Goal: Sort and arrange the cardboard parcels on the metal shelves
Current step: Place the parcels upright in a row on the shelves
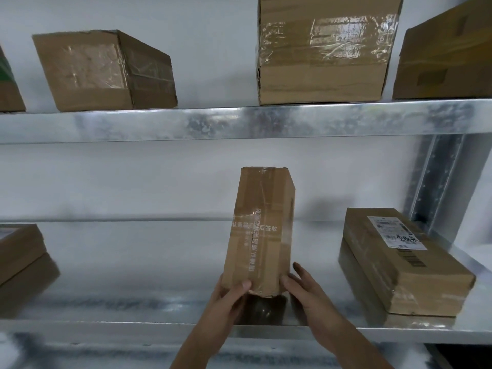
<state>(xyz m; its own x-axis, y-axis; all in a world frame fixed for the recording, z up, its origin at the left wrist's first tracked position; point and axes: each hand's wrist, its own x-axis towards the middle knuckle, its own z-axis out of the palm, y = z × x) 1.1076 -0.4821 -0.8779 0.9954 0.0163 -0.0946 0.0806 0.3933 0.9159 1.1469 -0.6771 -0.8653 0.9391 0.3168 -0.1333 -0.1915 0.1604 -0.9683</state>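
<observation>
Both hands hold a tall parcel (259,230) over the lower shelf (133,302). The left hand (229,296) is the left grip: its thumb lies across the parcel's front near the bottom edge and its fingers wrap behind the left corner, so it is curled round the cardboard. The right hand (306,288) is the right grip: its fingers are fairly straight and pressed flat against the parcel's right side near the bottom, thumb toward the front corner.

The parcel stands upright between the two grips, rising well above them. It is crossed with clear tape bearing white printed characters. Its bottom edge seems just above the shelf, with a dark shadow beneath; whether it touches the metal cannot be told.

To the right of the right grip, well apart, lies a flat box (399,262) with a white label (396,233), and it appears to rest on another flat box. Far to the left of the left grip, at the frame's edge, sits a low stack (21,254).

Above the grips runs the upper shelf (239,121). On it stand a tilted box (103,70) up to the left, a big taped box (324,49) straight above, and another box (447,57) at the far right. A steel upright (436,179) stands behind the labelled box.
</observation>
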